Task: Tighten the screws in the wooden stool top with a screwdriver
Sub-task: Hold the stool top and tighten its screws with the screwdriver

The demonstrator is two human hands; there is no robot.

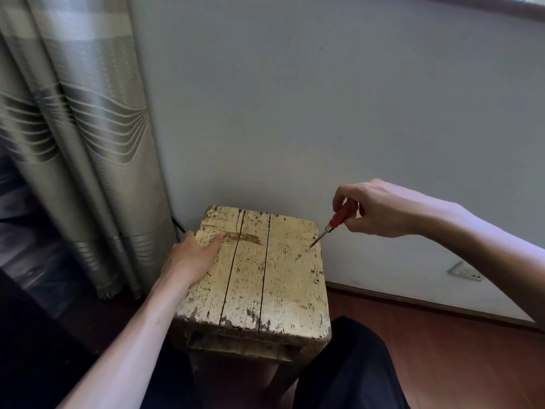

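A worn wooden stool [250, 290] with a cracked, pale yellow top stands between my knees. My right hand [374, 208] grips the red handle of a screwdriver [330, 228], held at a slant above the stool's far right corner. Its metal tip sits on a screw [308, 249] near the right edge. Two more screws [316, 281] lie further along that edge, toward me. My left hand [191, 258] holds the stool's left edge, thumb lying on the top and fingers hidden over the side.
A pale wall rises right behind the stool. A striped curtain [79, 143] hangs at the left. A wall socket [466, 273] sits low on the right above the baseboard and the reddish wooden floor [442, 364]. My dark trouser legs flank the stool.
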